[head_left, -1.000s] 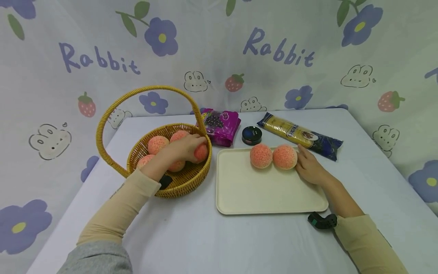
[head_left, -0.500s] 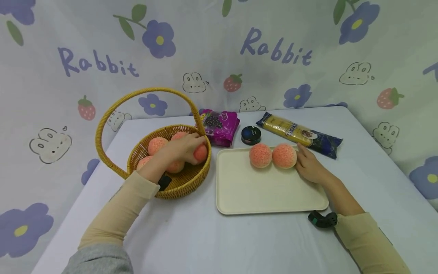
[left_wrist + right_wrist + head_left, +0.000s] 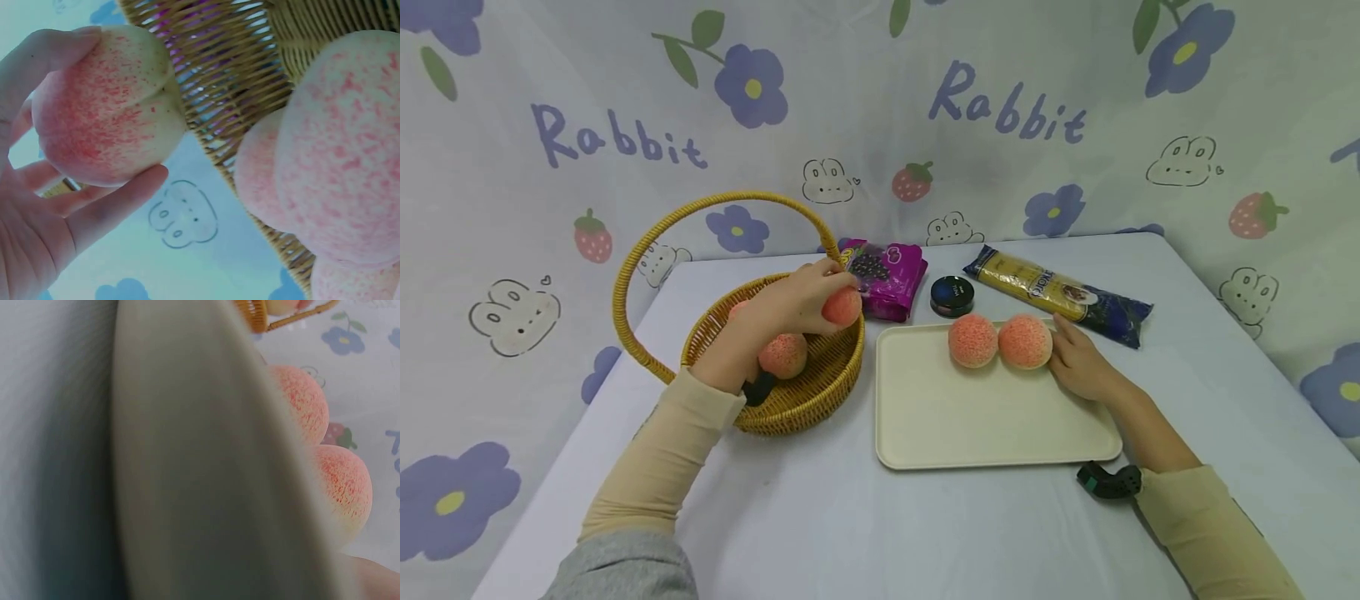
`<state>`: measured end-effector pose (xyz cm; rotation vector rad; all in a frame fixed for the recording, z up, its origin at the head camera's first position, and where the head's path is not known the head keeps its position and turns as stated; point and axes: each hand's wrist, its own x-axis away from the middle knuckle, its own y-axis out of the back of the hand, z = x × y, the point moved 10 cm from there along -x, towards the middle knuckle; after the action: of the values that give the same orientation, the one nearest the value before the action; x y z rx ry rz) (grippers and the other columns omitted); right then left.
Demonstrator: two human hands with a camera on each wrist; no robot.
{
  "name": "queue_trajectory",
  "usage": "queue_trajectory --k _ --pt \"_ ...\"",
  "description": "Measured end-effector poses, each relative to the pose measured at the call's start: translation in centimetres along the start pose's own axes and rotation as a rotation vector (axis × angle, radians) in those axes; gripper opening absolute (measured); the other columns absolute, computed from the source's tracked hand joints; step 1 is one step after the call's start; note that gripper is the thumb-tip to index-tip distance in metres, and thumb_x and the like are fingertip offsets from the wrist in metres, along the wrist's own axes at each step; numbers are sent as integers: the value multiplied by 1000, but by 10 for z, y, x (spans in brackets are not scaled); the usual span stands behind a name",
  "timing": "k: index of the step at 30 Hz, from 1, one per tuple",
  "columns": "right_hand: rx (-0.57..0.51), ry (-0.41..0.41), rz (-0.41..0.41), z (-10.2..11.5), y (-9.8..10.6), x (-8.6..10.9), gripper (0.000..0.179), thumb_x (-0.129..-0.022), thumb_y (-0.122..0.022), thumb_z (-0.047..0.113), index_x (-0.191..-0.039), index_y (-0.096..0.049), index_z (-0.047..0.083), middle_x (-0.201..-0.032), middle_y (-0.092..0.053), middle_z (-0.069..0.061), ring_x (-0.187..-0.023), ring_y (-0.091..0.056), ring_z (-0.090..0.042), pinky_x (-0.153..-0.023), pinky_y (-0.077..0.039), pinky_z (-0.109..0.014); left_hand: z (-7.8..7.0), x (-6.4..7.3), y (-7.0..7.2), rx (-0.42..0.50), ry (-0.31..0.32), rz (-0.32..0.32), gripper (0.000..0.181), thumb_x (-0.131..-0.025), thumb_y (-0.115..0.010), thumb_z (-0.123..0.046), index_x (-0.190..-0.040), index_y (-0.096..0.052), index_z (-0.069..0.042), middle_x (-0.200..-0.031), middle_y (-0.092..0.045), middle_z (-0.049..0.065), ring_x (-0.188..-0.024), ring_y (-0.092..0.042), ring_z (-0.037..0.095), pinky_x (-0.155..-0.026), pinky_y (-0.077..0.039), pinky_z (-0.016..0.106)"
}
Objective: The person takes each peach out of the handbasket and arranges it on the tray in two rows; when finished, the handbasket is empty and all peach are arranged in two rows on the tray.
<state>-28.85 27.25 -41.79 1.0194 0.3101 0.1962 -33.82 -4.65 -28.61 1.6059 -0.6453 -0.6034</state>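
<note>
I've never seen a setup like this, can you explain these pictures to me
No machine here: someone works bare-handed. The wide picture is taken from the head, the two closer ones from each wrist; the right wrist's is mostly blocked by something blurred. The left hand holds a peach by the rim of a wicker basket with more peaches inside. The right hand is beside two peaches on a cream tray. A purple packet, a round dark container and a blue-and-gold packet lie on the white table.
</note>
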Motion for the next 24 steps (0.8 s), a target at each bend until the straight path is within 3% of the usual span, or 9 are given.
queue_trajectory --k 9,16,24 --pt "-9 -6 17 2 1 1 44 -95 -42 10 -134 -35 -9 -142 -11 -35 -127 -14 -54 -101 -14 -62 -31 2 18 -13 -123 -118 45 -76 -72 -23 -117 -56 -16 -115 -48 8 -97 -48 27 -77 -49 33" --pt "-21 -3 9 3 1 1 44 -94 -42 10 -134 -36 -9 -142 -11 -36 -127 -14 -54 -100 -15 -63 -59 1 22 -36 -165 -142 50 -78 -72 -22 -123 -51 -15 -126 -44 10 -112 -41 32 -88 -45 42" --pt "-28 -22 26 3 1 2 45 -95 -41 11 -135 -34 -9 -143 -10 -35 -128 -13 -53 -101 -14 -62 -87 -4 20 -64 -183 -152 52 -77 -74 -22 -124 -51 -21 -132 -41 11 -114 -40 36 -87 -46 43"
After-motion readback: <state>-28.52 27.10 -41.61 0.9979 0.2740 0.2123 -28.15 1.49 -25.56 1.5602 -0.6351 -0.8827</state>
